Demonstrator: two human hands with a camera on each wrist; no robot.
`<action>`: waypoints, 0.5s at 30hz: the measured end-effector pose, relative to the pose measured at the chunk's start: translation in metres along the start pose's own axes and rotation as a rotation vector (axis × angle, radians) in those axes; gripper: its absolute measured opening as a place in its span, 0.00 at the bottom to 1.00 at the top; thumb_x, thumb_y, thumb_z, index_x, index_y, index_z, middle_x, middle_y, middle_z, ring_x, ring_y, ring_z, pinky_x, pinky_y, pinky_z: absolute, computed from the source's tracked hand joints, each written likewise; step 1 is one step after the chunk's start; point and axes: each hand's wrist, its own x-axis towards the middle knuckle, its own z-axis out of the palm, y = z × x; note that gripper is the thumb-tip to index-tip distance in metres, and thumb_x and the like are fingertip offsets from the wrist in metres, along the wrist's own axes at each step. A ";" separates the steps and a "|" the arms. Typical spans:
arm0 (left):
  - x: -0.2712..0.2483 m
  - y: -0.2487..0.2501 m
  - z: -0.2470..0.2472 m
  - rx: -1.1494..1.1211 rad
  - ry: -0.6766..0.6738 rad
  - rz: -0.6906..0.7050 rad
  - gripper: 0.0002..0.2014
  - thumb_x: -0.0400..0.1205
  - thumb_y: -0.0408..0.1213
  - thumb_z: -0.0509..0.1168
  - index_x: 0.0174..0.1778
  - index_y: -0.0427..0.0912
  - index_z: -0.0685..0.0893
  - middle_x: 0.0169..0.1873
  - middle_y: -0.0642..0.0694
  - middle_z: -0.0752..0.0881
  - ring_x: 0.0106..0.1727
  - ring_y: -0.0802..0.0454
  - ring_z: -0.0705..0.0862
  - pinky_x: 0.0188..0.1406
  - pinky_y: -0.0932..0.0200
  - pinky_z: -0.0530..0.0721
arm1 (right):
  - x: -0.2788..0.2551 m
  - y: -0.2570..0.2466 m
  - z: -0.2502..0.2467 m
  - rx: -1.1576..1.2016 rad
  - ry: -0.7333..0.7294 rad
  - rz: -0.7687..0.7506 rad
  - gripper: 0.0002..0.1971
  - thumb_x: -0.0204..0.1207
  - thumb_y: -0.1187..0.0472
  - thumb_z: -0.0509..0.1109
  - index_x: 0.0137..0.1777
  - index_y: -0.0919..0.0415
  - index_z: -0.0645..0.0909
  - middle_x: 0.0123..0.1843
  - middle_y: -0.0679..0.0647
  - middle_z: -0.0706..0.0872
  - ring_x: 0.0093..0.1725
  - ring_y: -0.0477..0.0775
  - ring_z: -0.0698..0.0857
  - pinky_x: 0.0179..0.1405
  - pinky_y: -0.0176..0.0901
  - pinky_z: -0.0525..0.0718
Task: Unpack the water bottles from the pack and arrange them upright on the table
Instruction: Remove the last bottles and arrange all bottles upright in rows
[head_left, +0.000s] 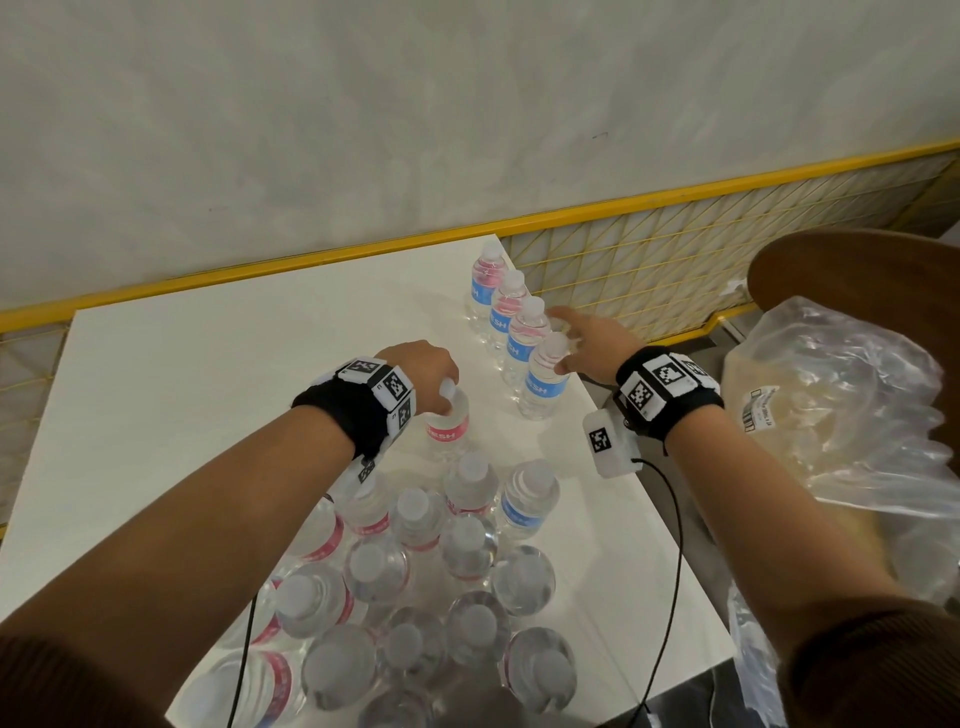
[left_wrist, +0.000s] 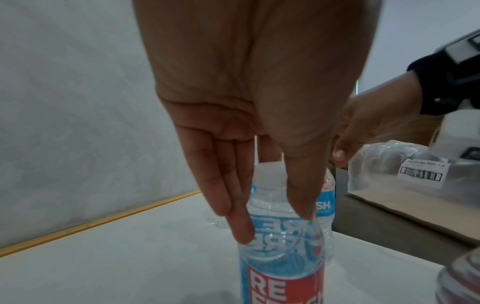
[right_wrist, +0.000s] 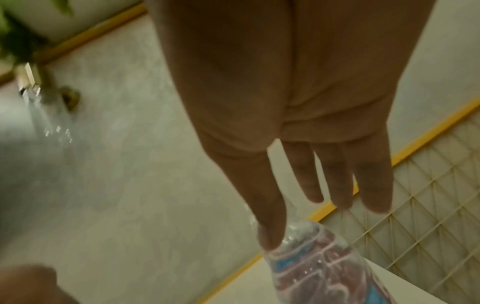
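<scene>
The left hand pinches a bottle by its cap, upright on the table, just left of the row of four bottles. The right hand, fingers straight, touches the row's nearest bottle. Best to set each base flat before letting go. The bottles are clear with red-and-blue labels.

The table is viewed from above by the head camera, facing its far edge and the wall. Each wrist camera is aimed closely along its palm towards that far edge. The right-edge bottle row is shared.
</scene>
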 end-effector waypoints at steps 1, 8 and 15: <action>0.000 0.000 0.001 -0.008 -0.004 -0.001 0.11 0.76 0.44 0.66 0.50 0.42 0.85 0.47 0.42 0.86 0.43 0.46 0.76 0.42 0.58 0.74 | -0.005 0.003 0.000 0.072 0.046 0.019 0.39 0.70 0.62 0.77 0.79 0.47 0.63 0.71 0.58 0.78 0.67 0.58 0.79 0.61 0.47 0.77; -0.005 0.011 -0.005 -0.097 -0.044 0.075 0.21 0.76 0.45 0.70 0.64 0.43 0.84 0.54 0.44 0.86 0.53 0.47 0.82 0.53 0.57 0.79 | -0.047 0.007 0.013 0.244 0.147 -0.027 0.13 0.74 0.63 0.73 0.58 0.55 0.80 0.47 0.51 0.84 0.46 0.50 0.82 0.48 0.40 0.81; 0.002 0.049 -0.009 -0.363 -0.131 0.123 0.21 0.76 0.41 0.72 0.66 0.41 0.82 0.48 0.46 0.90 0.43 0.50 0.88 0.49 0.56 0.85 | -0.069 -0.006 0.035 0.205 -0.109 -0.137 0.29 0.71 0.53 0.77 0.72 0.48 0.74 0.61 0.52 0.80 0.55 0.53 0.84 0.58 0.40 0.82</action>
